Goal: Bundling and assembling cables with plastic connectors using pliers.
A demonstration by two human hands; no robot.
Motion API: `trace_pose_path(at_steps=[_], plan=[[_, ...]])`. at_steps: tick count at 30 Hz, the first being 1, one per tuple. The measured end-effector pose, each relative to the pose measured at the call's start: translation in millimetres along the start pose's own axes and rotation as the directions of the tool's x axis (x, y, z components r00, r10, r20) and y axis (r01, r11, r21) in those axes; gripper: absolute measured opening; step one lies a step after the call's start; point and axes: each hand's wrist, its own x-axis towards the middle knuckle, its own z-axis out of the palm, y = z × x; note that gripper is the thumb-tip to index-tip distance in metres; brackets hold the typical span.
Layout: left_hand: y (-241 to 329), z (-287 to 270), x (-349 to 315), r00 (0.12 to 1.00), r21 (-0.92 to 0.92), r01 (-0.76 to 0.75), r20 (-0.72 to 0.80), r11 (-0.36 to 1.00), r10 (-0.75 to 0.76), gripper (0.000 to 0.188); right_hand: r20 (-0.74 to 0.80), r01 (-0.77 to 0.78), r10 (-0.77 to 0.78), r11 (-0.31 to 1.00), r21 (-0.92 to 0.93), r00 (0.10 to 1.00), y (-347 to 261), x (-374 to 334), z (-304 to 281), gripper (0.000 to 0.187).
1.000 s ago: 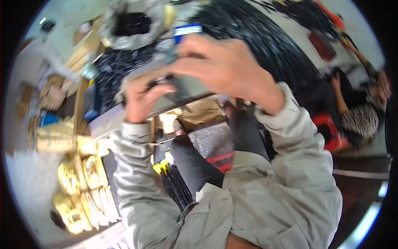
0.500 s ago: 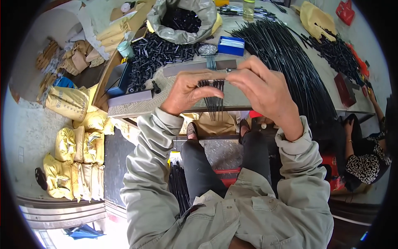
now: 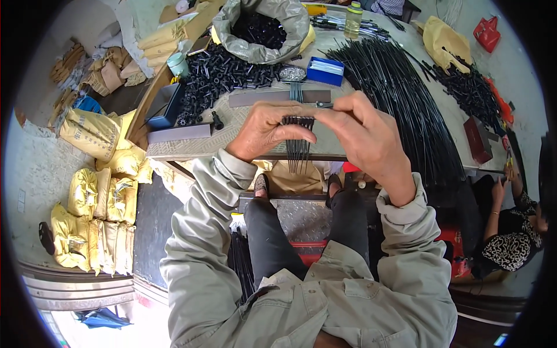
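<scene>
My left hand [image 3: 258, 130] is closed round a bundle of thin dark rods [image 3: 298, 155], its thumb lying across them. Black heads [image 3: 297, 121] sit in a row at the top of the bundle, and the rods hang down past the table's front edge. Bluish thin ends [image 3: 295, 90] stick up behind the fingers. My right hand [image 3: 371, 136] is closed in a pinch, with its fingertips against the right end of the row. A small metal-looking piece [image 3: 324, 105] shows by its index finger; most of it is hidden.
Loose black fittings [image 3: 214, 78] lie heaped beside a grey sack [image 3: 223, 35]. A blue box [image 3: 325, 71] and a long pile of black rods [image 3: 400, 98] are on the table. At the right sits another person [image 3: 510, 238]. Yellow packages [image 3: 81, 232] stand at the left.
My view has shifted slightly. The row of black heads shows more squarely, and the rods hang closer together. My right fingers have changed their bend beside the row.
</scene>
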Motion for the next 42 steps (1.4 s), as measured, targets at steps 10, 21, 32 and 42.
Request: trace_pose_path(at_steps=[10,21,32,42], plan=[[-32,13,3,0.995,0.419,-0.089,0.073,0.903,0.064,0.041,0.006,-0.061,0.062,0.992,-0.114,0.998,-7,14,14,0.028],[-56,81,-35,0.891,0.549,-0.451,0.314,0.704,0.326,0.036,0.193,0.223,-0.216,0.975,-0.017,0.957,-36,-5,-11,0.014],[-7,109,-92,0.986,0.472,-0.029,-0.131,0.881,0.102,0.022,0.083,0.019,-0.081,0.822,0.57,0.993,-113,-118,-212,0.013],[24,1,-22,0.924,0.822,-0.368,0.376,0.434,0.07,0.053,0.63,-0.872,0.607,0.391,0.296,0.486,-124,-225,-140,0.035]])
